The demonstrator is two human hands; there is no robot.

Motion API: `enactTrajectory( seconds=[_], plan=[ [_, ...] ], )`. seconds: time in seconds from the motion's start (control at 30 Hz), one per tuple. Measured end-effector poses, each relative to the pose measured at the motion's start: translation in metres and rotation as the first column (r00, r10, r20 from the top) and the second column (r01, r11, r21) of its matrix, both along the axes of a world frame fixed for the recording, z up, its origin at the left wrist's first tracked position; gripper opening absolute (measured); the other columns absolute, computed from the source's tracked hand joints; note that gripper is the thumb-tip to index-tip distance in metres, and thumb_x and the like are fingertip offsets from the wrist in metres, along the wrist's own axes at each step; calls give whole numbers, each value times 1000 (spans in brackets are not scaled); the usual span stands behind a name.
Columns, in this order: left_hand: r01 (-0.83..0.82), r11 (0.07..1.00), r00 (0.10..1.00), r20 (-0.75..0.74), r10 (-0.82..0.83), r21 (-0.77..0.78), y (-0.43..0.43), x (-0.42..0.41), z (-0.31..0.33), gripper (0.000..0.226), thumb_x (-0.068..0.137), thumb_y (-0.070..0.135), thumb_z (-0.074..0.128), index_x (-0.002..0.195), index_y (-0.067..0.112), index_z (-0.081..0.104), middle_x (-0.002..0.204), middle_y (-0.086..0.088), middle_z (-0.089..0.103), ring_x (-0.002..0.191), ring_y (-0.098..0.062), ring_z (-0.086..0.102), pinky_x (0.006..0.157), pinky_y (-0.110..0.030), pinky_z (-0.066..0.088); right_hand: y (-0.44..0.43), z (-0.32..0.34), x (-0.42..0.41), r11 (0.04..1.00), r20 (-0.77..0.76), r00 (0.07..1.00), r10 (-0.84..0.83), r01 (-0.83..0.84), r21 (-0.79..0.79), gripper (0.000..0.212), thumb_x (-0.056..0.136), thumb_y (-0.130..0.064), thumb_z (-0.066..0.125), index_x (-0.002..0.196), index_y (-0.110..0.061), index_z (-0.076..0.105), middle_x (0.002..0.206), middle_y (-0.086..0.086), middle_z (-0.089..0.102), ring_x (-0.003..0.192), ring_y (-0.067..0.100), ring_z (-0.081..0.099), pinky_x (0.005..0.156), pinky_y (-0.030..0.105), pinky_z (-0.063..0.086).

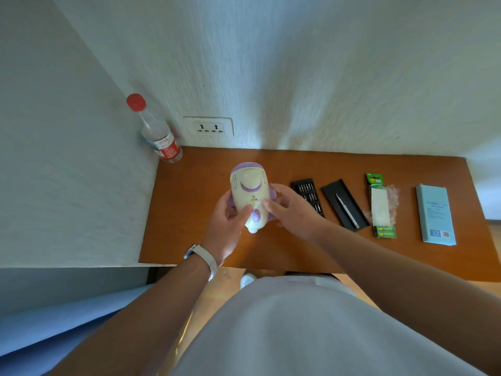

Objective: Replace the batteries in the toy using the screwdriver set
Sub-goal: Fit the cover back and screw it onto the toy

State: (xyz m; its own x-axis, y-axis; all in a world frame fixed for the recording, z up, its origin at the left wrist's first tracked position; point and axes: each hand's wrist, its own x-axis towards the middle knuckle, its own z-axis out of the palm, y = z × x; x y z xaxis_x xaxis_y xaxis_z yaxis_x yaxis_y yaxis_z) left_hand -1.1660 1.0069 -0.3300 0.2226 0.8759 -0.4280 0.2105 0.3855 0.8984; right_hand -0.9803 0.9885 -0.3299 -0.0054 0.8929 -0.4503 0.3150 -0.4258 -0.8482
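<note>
From the toy [249, 196], a bottle [158, 131] stands at 10 o'clock. A bit tray [309, 196], screwdriver [347, 210], battery pack [381, 207] and blue box [435, 214] line the table [189, 213] toward 3. The toy's long axis runs 12 to 6, narrow end at 6. The left hand [226, 221] and right hand [292, 210] grasp its sides.

- The toy [249, 196] is on the table [189, 240].
- The bottle [160, 134] stands at its 10 o'clock, in the corner.
- At 3 o'clock, in turn: bit tray [307, 195], screwdriver [347, 211], battery pack [381, 207], box [435, 214].

Both forearms extended forward and converged. The left hand [226, 223] gripped the toy [248, 185], thumb across its face. The right hand [294, 210] held its right side between thumb and fingers.
</note>
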Motion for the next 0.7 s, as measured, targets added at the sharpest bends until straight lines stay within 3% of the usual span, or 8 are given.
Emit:
enactTrajectory(
  seconds=[0.07, 0.2, 0.33, 0.43, 0.53, 0.7],
  plan=[
    [-8, 1000, 1000, -7, 8, 6, -1, -1, -1, 51, 98, 31, 67, 144, 30, 46, 127, 6, 66, 116, -17, 64, 94, -32, 60, -4, -5, 15, 1000, 211, 977, -27, 29, -7, 41, 95, -50, 53, 133, -35, 51, 94, -11, 69, 87, 7, 67, 77, 32, 56],
    [-50, 999, 998, -29, 50, 6, -7, 1, -2, 49, 99, 34, 64, 145, 30, 45, 127, 4, 65, 118, -19, 63, 87, -24, 60, -22, -22, 68, 981, 480, 857, -188, 192, 42, 22, 97, -38, 52, 114, -26, 60, 88, -9, 64, 73, 9, 61, 59, 27, 47],
    [-124, 992, 990, -76, 121, -26, -12, 6, -2, 45, 99, 42, 63, 140, 34, 47, 126, 9, 64, 117, -17, 61, 90, -28, 60, -36, -42, 127, 972, 682, 713, -163, 234, -12, 17, 95, -33, 54, 107, -21, 57, 95, 1, 62, 77, 16, 60, 72, 42, 57],
    [-184, 982, 974, -140, 177, -34, -19, 7, 0, 47, 97, 49, 62, 140, 34, 50, 122, 17, 64, 114, -12, 62, 82, -21, 58, -41, -54, 153, 981, 734, 676, -60, 177, -83, 24, 94, -36, 56, 110, -18, 56, 95, 3, 61, 75, 20, 61, 69, 44, 59],
    [-227, 973, 960, -175, 217, -39, -26, 9, 1, 47, 94, 55, 64, 136, 37, 53, 118, 22, 65, 111, -6, 63, 83, -21, 55, -43, -63, 161, 985, 745, 664, 59, 82, -152, 23, 93, -37, 58, 106, -17, 56, 87, 3, 61, 73, 23, 62, 68, 45, 59],
    [-285, 958, 922, -281, 265, -31, -43, 17, 2, 48, 94, 62, 57, 133, 33, 57, 120, 17, 67, 112, -7, 63, 90, -29, 55, -39, -68, 162, 990, 725, 681, 100, 5, -142, 14, 94, -27, 57, 93, -13, 53, 79, 6, 59, 69, 26, 59, 68, 46, 57]
  ],
)
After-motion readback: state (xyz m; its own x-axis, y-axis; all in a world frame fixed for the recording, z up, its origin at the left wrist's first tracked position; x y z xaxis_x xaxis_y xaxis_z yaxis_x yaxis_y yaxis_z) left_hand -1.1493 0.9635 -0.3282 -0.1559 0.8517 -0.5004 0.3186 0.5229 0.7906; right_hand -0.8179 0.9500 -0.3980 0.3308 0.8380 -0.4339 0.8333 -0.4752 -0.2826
